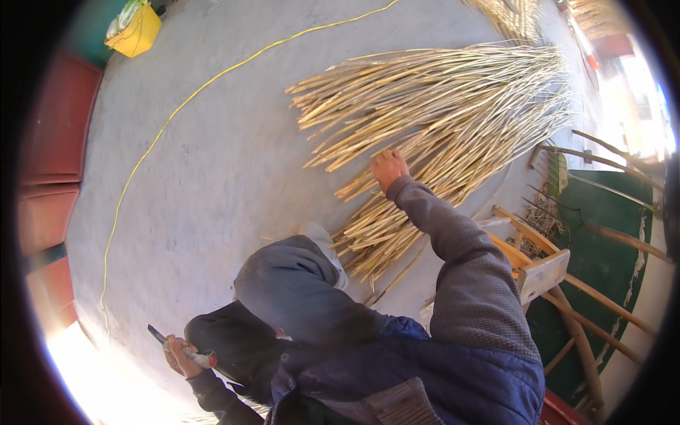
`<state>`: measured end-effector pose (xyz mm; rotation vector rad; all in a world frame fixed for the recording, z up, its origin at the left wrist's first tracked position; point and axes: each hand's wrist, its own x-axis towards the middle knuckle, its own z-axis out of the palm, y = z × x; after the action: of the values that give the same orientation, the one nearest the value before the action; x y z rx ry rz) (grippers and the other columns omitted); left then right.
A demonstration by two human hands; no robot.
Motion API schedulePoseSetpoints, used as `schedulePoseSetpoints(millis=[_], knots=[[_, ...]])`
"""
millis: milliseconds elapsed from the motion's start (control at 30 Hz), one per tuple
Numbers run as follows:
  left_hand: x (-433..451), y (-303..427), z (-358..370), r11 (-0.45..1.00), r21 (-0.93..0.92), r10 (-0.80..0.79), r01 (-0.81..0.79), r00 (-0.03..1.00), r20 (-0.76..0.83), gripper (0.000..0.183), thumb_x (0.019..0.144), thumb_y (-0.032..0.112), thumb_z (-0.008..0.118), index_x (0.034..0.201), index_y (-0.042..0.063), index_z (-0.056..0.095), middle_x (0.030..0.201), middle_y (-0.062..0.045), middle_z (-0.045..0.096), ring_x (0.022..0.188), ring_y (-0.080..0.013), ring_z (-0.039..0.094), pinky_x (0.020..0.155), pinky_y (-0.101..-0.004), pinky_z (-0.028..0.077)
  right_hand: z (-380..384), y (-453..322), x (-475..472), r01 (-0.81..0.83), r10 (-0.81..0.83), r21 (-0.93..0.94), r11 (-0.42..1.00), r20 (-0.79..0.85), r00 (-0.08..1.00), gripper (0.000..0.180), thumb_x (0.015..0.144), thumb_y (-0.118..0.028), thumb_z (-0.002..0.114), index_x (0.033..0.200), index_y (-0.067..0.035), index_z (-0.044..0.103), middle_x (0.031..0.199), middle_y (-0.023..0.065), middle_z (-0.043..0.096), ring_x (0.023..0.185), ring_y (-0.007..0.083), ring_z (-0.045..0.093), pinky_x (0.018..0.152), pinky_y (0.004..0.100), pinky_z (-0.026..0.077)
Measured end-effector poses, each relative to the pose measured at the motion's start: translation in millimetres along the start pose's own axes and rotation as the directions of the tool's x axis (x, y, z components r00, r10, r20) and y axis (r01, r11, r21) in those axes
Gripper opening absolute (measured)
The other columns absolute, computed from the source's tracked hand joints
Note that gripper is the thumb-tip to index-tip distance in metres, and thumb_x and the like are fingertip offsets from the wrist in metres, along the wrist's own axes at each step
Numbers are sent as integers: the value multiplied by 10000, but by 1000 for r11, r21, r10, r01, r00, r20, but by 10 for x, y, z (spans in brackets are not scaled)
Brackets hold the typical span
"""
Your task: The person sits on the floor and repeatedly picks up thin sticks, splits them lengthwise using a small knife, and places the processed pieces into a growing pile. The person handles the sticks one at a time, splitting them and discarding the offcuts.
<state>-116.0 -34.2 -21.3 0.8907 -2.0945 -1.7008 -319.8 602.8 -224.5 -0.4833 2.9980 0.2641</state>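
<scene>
My left hand (181,357) is at the lower left, closed around a cloth-wrapped handle (199,359) with a short dark blade (156,334) pointing up and left, probably a knife. Ahead of me, my right hand (390,167) is on the near side of a wide spread of dry reed stalks (425,101), its fingers curled on some of them. The stalks lie on the concrete floor with their thick ends towards the left and their thin tips fanned to the upper right. A lower bunch of stalks (380,234) lies beside my shoe (324,249), under my right forearm.
A yellow cord (175,112) curves over the floor (212,186). At the upper left stands a yellow bucket (141,32). Red panels (61,117) line the left. On the right are a wooden frame (542,276), long-handled tools (627,239) and a green board (611,196).
</scene>
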Motion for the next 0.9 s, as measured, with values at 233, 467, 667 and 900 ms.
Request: schedulePoseSetpoints(millis=[233,467,667,900], knots=[[22,-51,-118,1000,-6,28,-27,997,75,263,1002,294,655,963,47,576,731,-18,544,536,-97,499,508,-233,391,-1531,-165,-467,103,-47,169,980,-307,951,182,769,-166,688,936,-100,656,923,46,616,978,246,564,898,407,435],[-149,91,-48,998,-28,66,-63,992,108,236,992,258,674,961,39,591,716,-30,583,537,-106,545,492,-255,455,-3258,-464,-443,404,-212,238,883,-566,797,312,818,-210,755,1088,-83,663,1020,51,653,979,260,595,871,415,473],[-672,660,296,984,-98,163,-146,967,195,203,961,163,713,1039,-14,651,808,-48,682,645,-121,632,590,-267,516,-3791,-1252,-315,716,-405,318,622,-651,642,360,852,-129,754,1170,-1,641,974,136,639,841,325,630,721,433,519],[-1184,1030,249,929,-199,350,-312,915,201,452,897,385,804,981,-20,621,816,-40,650,722,-105,580,665,-262,485,-4130,-1992,-683,784,-530,421,456,-579,619,347,852,-169,766,1137,-7,652,854,115,591,655,284,595,560,391,491]])
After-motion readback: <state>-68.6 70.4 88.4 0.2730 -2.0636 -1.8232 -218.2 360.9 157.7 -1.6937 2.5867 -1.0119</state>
